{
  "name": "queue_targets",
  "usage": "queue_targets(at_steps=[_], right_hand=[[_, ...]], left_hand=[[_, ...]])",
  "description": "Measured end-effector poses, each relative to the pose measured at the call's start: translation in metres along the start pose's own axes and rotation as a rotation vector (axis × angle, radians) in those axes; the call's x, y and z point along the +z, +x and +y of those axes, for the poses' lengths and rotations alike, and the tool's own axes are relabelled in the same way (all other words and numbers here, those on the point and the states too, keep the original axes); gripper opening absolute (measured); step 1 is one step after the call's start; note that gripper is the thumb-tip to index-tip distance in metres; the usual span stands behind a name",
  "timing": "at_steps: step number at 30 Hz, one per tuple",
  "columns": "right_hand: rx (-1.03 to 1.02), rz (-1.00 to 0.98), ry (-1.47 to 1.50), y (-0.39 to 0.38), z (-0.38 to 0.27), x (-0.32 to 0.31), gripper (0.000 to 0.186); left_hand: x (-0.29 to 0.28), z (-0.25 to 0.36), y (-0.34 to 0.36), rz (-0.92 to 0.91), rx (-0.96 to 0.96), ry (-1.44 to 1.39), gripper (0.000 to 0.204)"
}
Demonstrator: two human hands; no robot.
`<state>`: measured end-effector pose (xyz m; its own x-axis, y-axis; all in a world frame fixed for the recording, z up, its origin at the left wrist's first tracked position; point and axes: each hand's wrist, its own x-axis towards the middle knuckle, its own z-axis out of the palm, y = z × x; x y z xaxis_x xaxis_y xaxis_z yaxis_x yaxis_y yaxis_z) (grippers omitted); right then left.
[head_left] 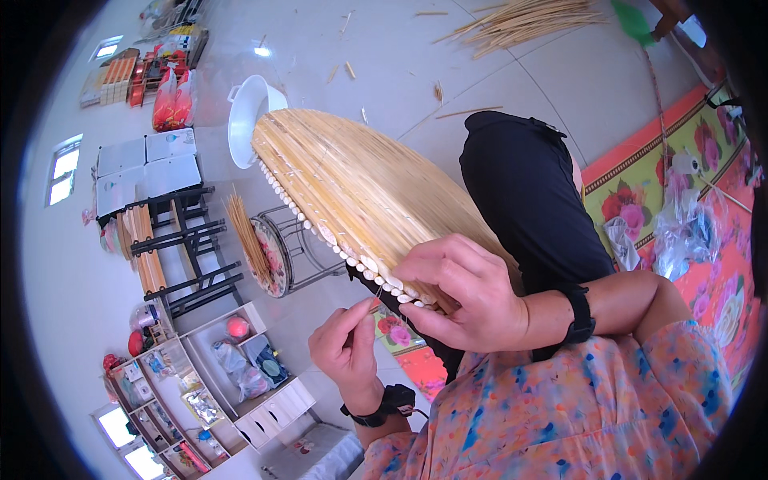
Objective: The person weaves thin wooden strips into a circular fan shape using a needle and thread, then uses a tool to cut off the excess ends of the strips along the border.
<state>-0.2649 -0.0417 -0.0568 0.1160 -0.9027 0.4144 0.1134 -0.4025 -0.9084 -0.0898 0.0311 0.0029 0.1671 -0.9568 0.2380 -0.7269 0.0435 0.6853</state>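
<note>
right hand [472, 292] grips the near end of the straw-coloured mat [360, 180]; left hand [350, 346], pinching a thin thread [380, 294], is just off the mat's left edge.

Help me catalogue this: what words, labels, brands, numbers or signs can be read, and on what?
None can be read.
Red bags: any print is too small.
White panels: faint marks, too small.
Shelf items: too small and blurred.
Slat mat: no writing visible.

- Stalk mat [376, 184] left of the right knee [504, 148]
- Right hand [480, 292] at the mat's near end, left hand [350, 342] left of it
- Basin [242, 124] behind the mat's far end
- Stick bundle [246, 240] on stool [276, 258], left of mat
</note>
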Motion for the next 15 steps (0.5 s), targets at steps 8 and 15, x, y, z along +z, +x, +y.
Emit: queue_targets(at_steps=[8, 15], right_hand=[[-0.067, -0.004, -0.022, 0.002, 0.0, -0.002, 0.032], [-0.097, -0.005, -0.052, 0.004, 0.001, -0.002, 0.03]], left_hand=[[0.007, -0.009, -0.002, -0.018, -0.014, -0.125, 0.018], [0.018, -0.007, 0.005, 0.02, -0.061, -0.146, 0.015]])
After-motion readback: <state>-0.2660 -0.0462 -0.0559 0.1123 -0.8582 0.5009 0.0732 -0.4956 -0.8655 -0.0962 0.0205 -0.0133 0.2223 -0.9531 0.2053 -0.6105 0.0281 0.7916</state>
